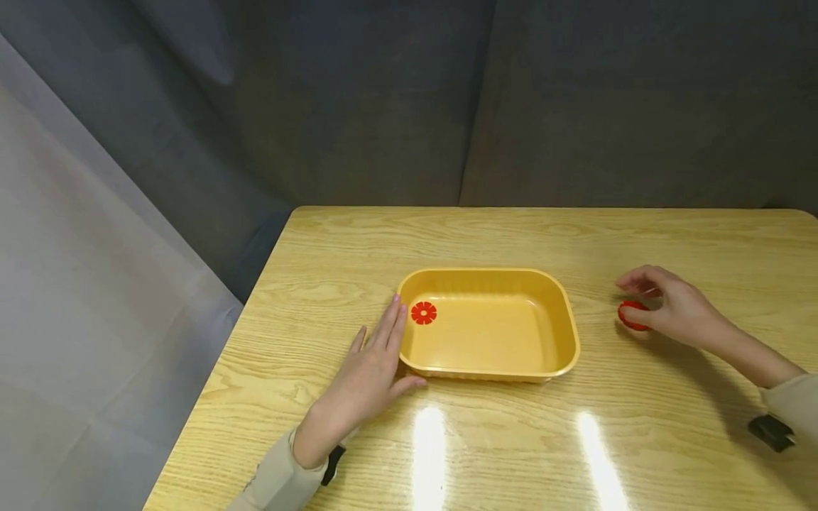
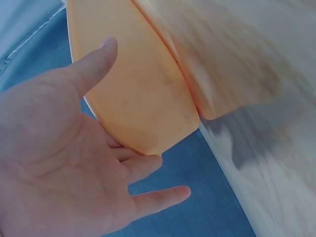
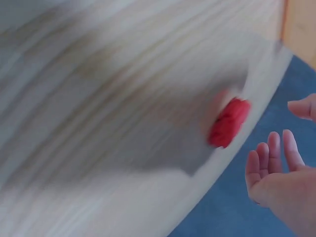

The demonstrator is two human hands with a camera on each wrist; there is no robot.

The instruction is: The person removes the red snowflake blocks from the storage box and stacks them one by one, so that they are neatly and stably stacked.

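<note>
My left hand (image 1: 371, 372) rests with fairly straight fingers against the left end of a yellow plastic tray (image 1: 492, 375), its thumb near the front corner. The left wrist view shows the palm of that hand (image 2: 64, 158) beside the outer wall of the tray (image 2: 138, 94). One red flower-shaped disc (image 1: 424, 313) lies flat inside, at the left. To the right of the tray, my right hand (image 1: 684, 309) hovers by a red notched piece (image 1: 629, 318), thumb and fingers apart. In the right wrist view, a gap separates this hand (image 3: 286, 182) from the red piece (image 3: 230, 123), which looks thick, perhaps stacked discs.
A light wood-grain table (image 1: 319, 270) carries everything, its left edge slanting toward me. Dark grey cloth (image 1: 383, 106) hangs behind it, and pale cloth (image 1: 96, 284) lies off to the left. Two bright reflections streak the front of the tabletop.
</note>
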